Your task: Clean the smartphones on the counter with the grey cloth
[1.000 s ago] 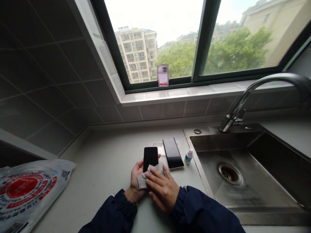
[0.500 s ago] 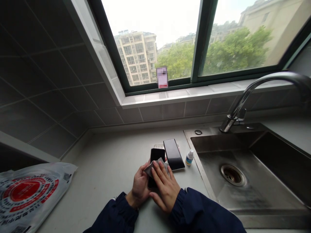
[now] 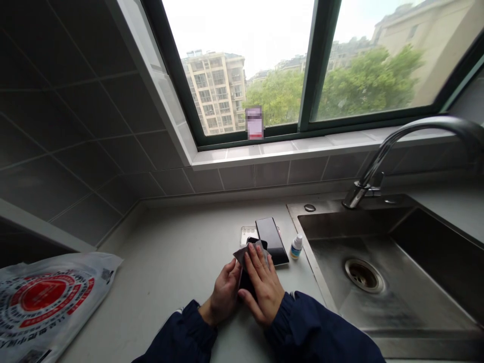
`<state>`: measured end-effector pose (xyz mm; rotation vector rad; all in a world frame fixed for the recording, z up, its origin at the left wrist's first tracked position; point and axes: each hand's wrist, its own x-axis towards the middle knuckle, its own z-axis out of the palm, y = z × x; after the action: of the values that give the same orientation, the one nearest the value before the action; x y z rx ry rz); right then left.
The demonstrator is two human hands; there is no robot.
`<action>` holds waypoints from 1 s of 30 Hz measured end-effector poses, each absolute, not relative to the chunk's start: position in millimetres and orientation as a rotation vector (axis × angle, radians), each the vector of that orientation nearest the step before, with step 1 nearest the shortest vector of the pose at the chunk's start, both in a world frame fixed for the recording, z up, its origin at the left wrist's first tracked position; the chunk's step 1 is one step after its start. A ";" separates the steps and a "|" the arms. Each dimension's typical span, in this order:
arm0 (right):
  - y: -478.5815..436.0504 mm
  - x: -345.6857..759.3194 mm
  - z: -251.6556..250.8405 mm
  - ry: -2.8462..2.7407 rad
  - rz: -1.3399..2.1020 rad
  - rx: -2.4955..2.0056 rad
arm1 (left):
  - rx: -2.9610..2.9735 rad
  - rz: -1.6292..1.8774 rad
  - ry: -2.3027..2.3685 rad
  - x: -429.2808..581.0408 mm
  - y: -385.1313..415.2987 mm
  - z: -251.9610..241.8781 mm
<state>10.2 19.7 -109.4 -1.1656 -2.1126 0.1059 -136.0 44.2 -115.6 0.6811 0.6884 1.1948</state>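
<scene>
My left hand (image 3: 226, 292) grips a black-screened phone (image 3: 246, 283) by its left side, above the counter. Across the phone's upper part lies a grey cloth (image 3: 242, 252), pressed against the screen under the flat fingers of my right hand (image 3: 262, 287). Much of the phone is hidden by the cloth and my right hand. Just behind, a second, larger phone (image 3: 273, 242) rests dark side up on the counter, partly over a clear phone case (image 3: 247, 233). A small white bottle (image 3: 297, 247) with a blue and yellow label stands upright to its right.
The steel sink (image 3: 333, 297) is at the right, with a chrome faucet (image 3: 363, 181) behind it. A white plastic bag (image 3: 49, 297) with red print lies at the left. A window (image 3: 234, 65) is above the tiled back wall.
The phone in my left hand has shifted slightly right and tilted. The cloth and my right hand have moved up the screen, and more of the clear case shows.
</scene>
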 end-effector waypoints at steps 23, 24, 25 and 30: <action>27.1 17.9 -114.3 -2.104 0.239 -0.874 | 0.423 1.127 0.529 -134.6 56.9 -85.9; 27.5 18.2 -113.6 -2.074 0.244 -0.842 | 0.427 1.133 0.533 -134.6 56.9 -85.4; 27.9 18.6 -112.8 -2.044 0.253 -0.816 | 0.436 1.140 0.533 -134.4 56.8 -85.1; 26.4 18.6 -109.2 -1.959 0.252 -0.773 | 0.474 1.127 0.529 -132.0 55.8 -86.1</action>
<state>18.6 26.4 -109.2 -0.7732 -1.9594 0.2516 -132.0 55.8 -86.1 0.4741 0.5289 1.1274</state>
